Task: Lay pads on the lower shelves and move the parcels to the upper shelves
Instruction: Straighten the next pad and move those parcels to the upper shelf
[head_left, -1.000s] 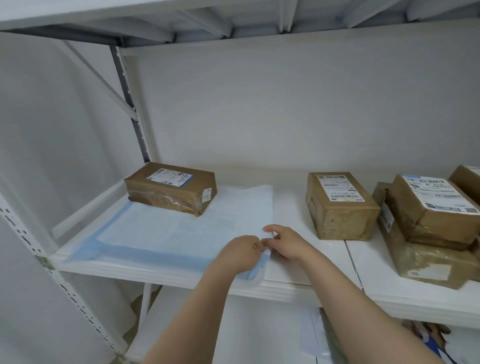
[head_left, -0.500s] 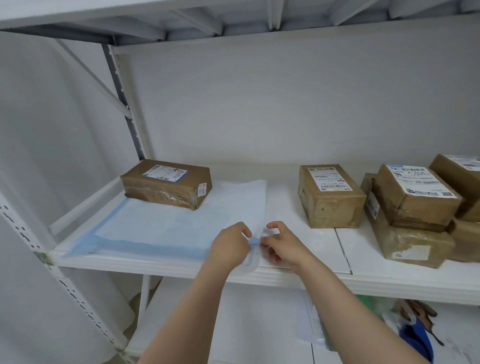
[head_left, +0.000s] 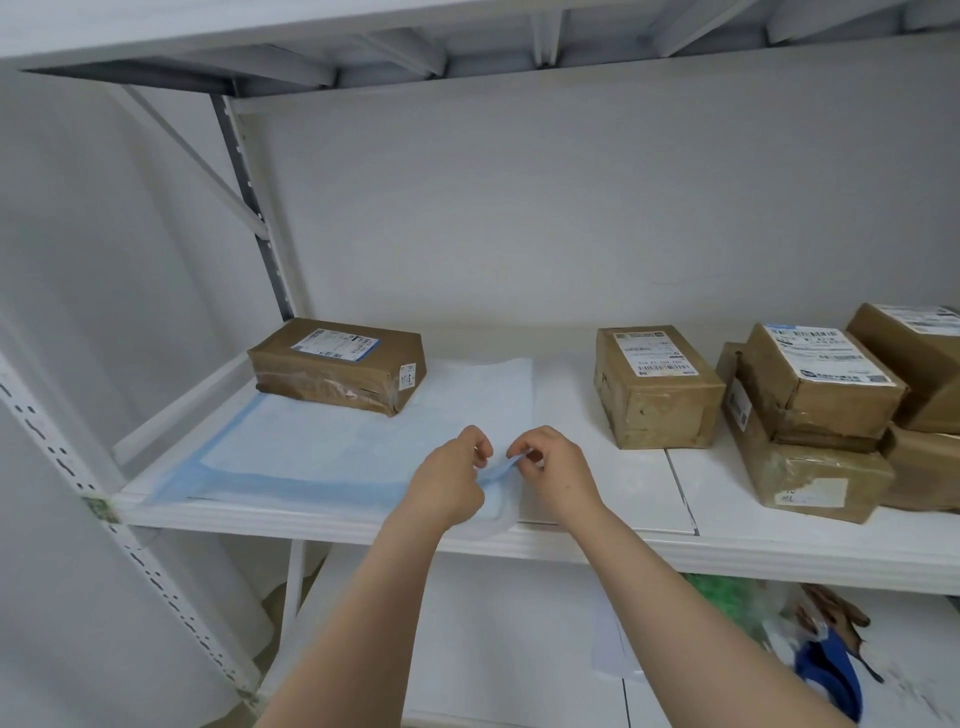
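Two hands, head view: left hand (head_left: 452, 478) and right hand (head_left: 556, 473) each pinch the blue border of the pad (head_left: 311, 441) at its near right corner, the sheet lying flat leftward of the grip on the shelf (head_left: 727, 556). Risk, judged: a flat parcel (head_left: 337, 364) weighs the pad behind and left of the grip, so a hard tug may tear the sheet or drag it. Right of the grip a single parcel (head_left: 654, 389), then stacked parcels (head_left: 810, 405), block unfolding.
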